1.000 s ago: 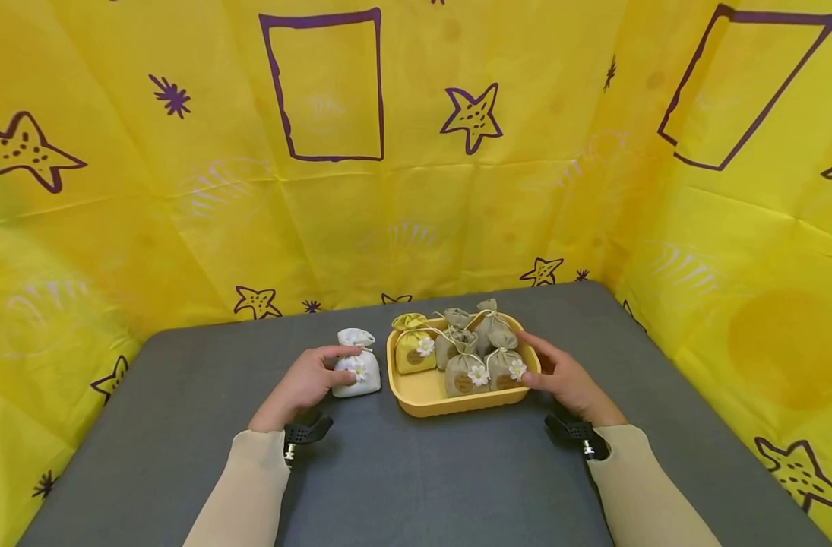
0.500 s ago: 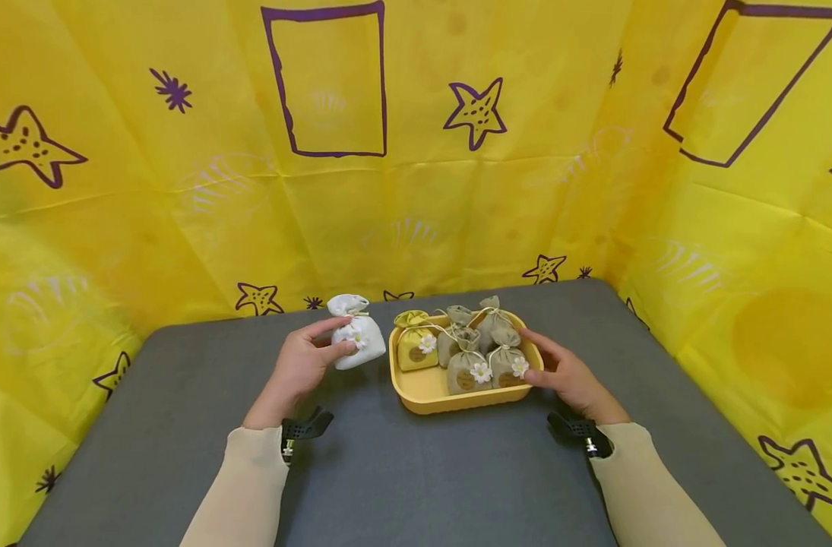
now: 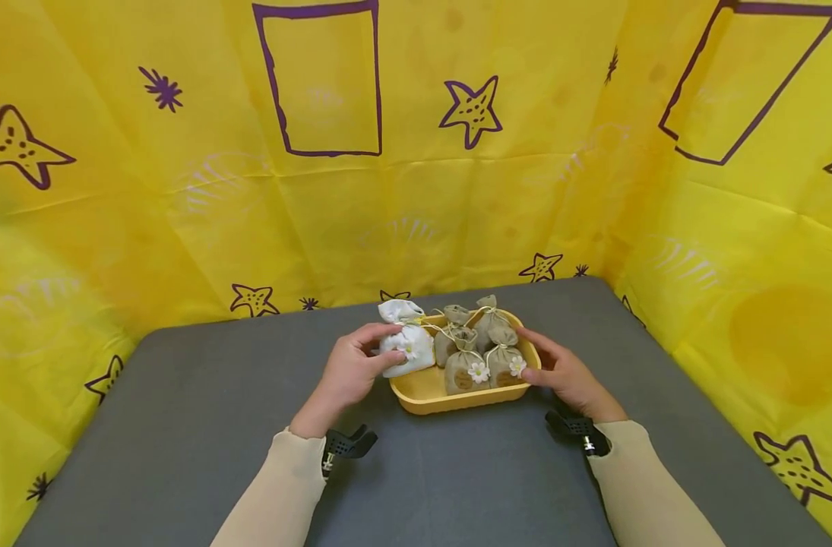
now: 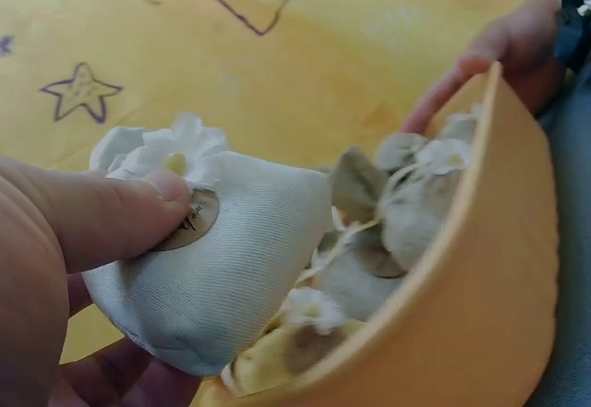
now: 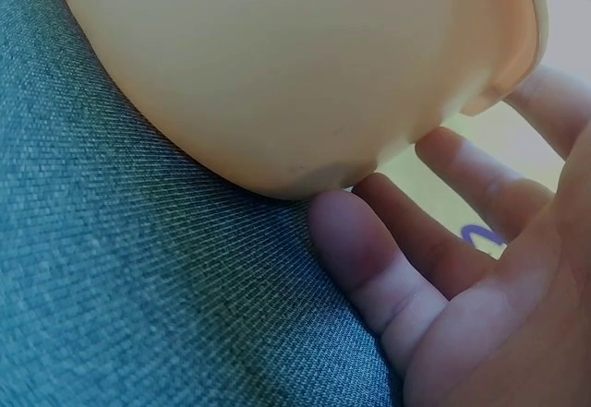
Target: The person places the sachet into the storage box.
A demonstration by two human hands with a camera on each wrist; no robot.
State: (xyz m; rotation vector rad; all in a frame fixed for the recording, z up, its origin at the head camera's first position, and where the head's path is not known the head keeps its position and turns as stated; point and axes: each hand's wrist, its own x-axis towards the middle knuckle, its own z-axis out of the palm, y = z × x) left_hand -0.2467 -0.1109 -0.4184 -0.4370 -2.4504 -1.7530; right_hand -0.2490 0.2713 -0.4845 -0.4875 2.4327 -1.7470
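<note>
A white drawstring pouch [image 3: 419, 351] with a daisy and a brown label is pinched between the thumb and fingers of my left hand [image 3: 347, 371]. It hangs over the left end of a yellow tray [image 3: 425, 386]. In the left wrist view the white pouch [image 4: 249, 250] is tilted, above a yellow pouch [image 4: 254, 365] that the head view mostly hides. Several beige-grey pouches [image 3: 465, 371] stand in the tray's middle and right. My right hand [image 3: 571, 384] holds the tray's right end; in the right wrist view its fingertips touch the outer wall [image 5: 277, 84].
A dark grey tabletop [image 3: 429, 471] lies under the tray. Yellow cloth [image 3: 416, 190] with purple stars and frames hangs behind and to the sides. Black wrist mounts [image 3: 350, 442] stick out beneath both hands.
My left hand has lifted the white pouch off the table and carried it right, from beside the tray to over its left end. The right hand and tray stay in place.
</note>
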